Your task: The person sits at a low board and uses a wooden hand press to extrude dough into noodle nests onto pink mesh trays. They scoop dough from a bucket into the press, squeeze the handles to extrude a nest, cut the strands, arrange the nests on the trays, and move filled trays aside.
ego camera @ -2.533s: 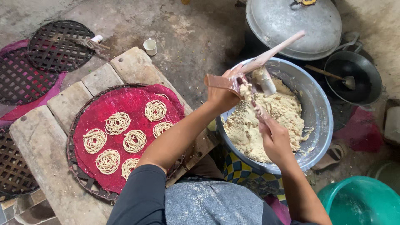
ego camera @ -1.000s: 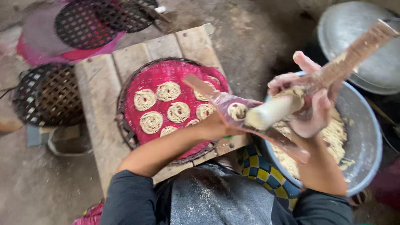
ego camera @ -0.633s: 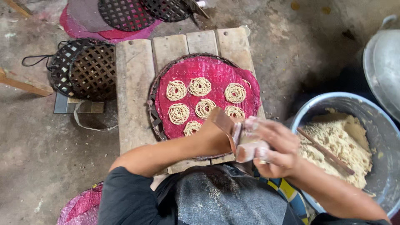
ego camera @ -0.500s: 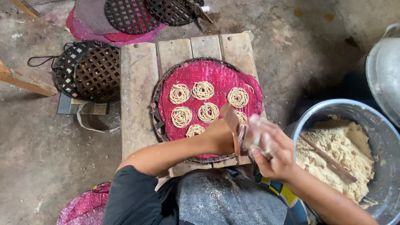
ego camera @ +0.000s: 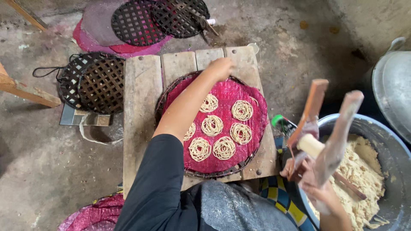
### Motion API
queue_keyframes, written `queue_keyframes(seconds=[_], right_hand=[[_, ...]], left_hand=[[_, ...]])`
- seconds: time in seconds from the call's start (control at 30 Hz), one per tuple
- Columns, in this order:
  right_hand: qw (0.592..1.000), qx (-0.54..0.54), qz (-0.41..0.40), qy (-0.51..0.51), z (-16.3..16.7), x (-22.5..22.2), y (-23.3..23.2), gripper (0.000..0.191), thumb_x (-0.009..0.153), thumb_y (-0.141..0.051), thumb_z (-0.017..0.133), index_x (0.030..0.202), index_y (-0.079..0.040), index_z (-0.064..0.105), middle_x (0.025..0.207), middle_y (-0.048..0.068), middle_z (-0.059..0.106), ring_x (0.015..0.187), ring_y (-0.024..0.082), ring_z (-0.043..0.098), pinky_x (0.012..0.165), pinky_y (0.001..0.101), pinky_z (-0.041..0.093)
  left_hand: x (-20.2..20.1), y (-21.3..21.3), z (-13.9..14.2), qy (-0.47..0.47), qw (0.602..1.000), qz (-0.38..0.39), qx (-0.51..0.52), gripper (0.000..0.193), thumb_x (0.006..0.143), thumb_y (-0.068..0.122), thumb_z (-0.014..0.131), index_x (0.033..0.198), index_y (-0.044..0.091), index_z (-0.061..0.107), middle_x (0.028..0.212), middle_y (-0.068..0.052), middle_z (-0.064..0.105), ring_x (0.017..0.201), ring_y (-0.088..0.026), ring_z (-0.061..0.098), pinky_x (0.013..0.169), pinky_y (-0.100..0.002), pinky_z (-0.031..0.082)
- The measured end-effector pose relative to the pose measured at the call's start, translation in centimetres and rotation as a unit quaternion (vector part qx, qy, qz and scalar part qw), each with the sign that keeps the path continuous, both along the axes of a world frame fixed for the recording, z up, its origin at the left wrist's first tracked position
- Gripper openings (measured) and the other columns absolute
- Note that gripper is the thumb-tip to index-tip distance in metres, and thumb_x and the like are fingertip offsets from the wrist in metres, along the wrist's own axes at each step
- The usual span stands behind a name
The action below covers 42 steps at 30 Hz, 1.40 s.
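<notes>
Left hand [ego camera: 220, 68] is gripping the far rim of the woven tray [ego camera: 169, 92] of noodle coils [ego camera: 223, 147], right hand [ego camera: 314, 186] is clutching the wooden press [ego camera: 325, 128].

The left hand [ego camera: 220, 68] has let go of the wooden press [ego camera: 319, 132] and reached to the far rim of the woven tray [ego camera: 171, 87], upper centre. The right hand [ego camera: 314, 186] alone now holds the press upright at lower right.

Wooden noodle press [ego camera: 325, 132] held upright; round woven tray [ego camera: 171, 92] bears noodle coils [ego camera: 212, 125].
</notes>
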State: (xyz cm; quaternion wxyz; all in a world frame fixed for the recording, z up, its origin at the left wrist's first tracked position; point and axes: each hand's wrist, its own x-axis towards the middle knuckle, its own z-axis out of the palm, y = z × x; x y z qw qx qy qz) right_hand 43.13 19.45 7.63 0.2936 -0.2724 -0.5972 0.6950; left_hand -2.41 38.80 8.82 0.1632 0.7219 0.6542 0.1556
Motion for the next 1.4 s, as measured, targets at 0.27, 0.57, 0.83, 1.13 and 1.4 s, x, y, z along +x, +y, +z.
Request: queue_keyframes(seconds=[0.27,0.57,0.83,1.13,1.4], right_hand=[[0.974,-0.015,-0.126,-0.188,-10.1,9.6,0.4,0.048,0.076,-0.019,0.08,0.115,0.003,0.062,0.11,0.026,0.064,0.099,0.034,0.062,0.087,0.0468,0.047],[0.999,0.011,-0.043,-0.015,-9.3,3.1,2.2,0.042,0.077,-0.014,0.072,0.112,0.005,0.058,0.135,0.024,0.056,0.123,0.034,0.055,0.106,0.0453,0.042],[0.994,-0.076,0.018,0.082,-3.9,-7.9,2.2,0.093,0.072,-0.007,0.068,0.156,0.004,0.03,0.136,0.029,0.051,0.123,0.043,0.054,0.105,0.0556,0.04],[0.997,-0.076,0.004,-0.016,-5.2,-11.0,3.2,0.086,0.076,-0.003,0.065,0.156,0.001,0.035,0.126,0.012,0.055,0.11,0.02,0.054,0.087,0.0317,0.043],[0.987,-0.118,0.089,-0.071,-5.0,-8.3,5.8,0.081,0.09,-0.012,0.08,0.158,0.002,0.039,0.099,0.001,0.045,0.078,0.01,0.043,0.059,0.0244,0.033]], left_hand=[[-2.8,-2.3,-1.2,0.006,0.989,-0.047,0.142,0.011,0.085,0.016,0.069,0.094,0.018,0.074,0.103,-0.007,0.068,0.109,-0.032,0.062,0.09,-0.045,0.054],[-14.8,-9.1,0.8,0.095,0.961,0.234,0.115,0.02,0.099,0.021,0.055,0.109,0.017,0.072,0.107,-0.019,0.071,0.098,-0.04,0.07,0.083,-0.053,0.054],[-21.6,-22.6,-2.9,0.04,0.877,0.478,0.012,0.031,0.087,0.008,0.056,0.118,0.004,0.06,0.119,-0.023,0.064,0.099,-0.039,0.068,0.077,-0.051,0.058],[-9.8,-33.6,-11.1,-0.683,0.656,0.269,-0.174,0.055,0.098,0.016,0.063,0.146,0.001,0.04,0.144,-0.017,0.055,0.117,-0.025,0.066,0.096,-0.041,0.061],[-5.9,-38.0,-3.1,-0.204,0.956,0.148,-0.152,0.039,0.099,0.03,0.062,0.135,0.015,0.066,0.119,-0.01,0.075,0.107,-0.021,0.07,0.095,-0.038,0.056]])
